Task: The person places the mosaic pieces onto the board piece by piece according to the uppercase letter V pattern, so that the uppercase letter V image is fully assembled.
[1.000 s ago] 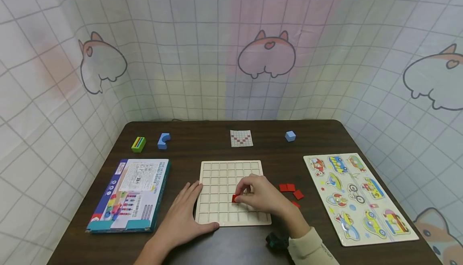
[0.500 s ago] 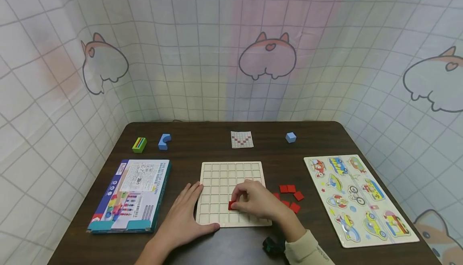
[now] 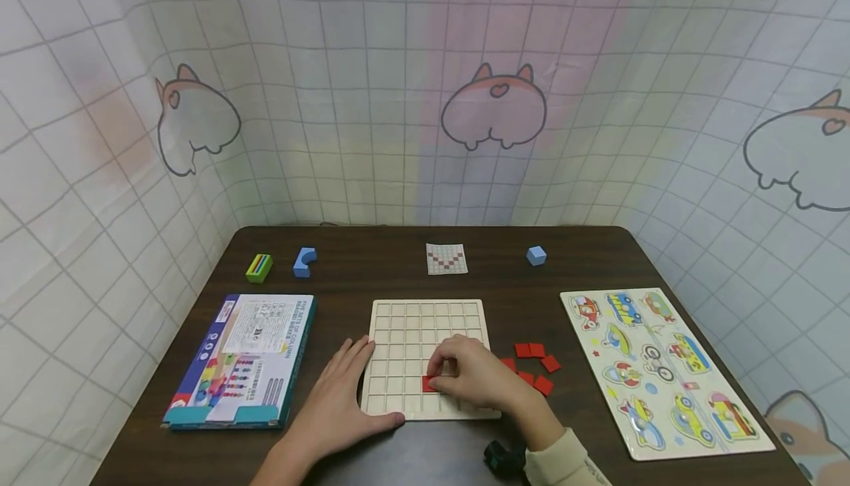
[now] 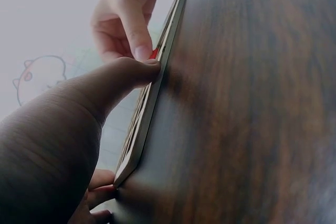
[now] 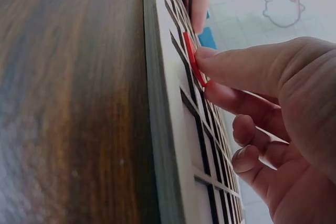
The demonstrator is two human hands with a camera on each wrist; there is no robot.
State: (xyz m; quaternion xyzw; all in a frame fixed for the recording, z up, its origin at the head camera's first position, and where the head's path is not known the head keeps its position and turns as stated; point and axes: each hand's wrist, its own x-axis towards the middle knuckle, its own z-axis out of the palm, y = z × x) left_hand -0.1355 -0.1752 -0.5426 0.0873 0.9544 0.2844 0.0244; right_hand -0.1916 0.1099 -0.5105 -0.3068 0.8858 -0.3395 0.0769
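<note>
A pale wooden grid board [image 3: 397,353] lies flat on the dark table. My left hand [image 3: 337,396] rests spread at its lower left, fingers along the left edge and thumb on the near edge. Over the board's lower middle, my right hand [image 3: 477,374] pinches a red square tile [image 3: 426,384] between thumb and index finger. In the right wrist view the same red tile [image 5: 192,59] touches the grid, slightly tilted, and the other fingers are curled. Several loose red tiles [image 3: 543,385] lie right of the board, partly behind the right hand.
A card with a checked pattern [image 3: 447,259] lies beyond the board. A flat box [image 3: 246,357] is at left, a picture puzzle board [image 3: 654,375] at right. Blue blocks [image 3: 536,255] and a green striped block [image 3: 259,268] stand at the back. A black object [image 3: 502,459] sits by the right wrist.
My right hand has shifted slightly toward the near edge with the red tile, which now lies flatter against the grid. The left hand stays in place at the board's edge.
</note>
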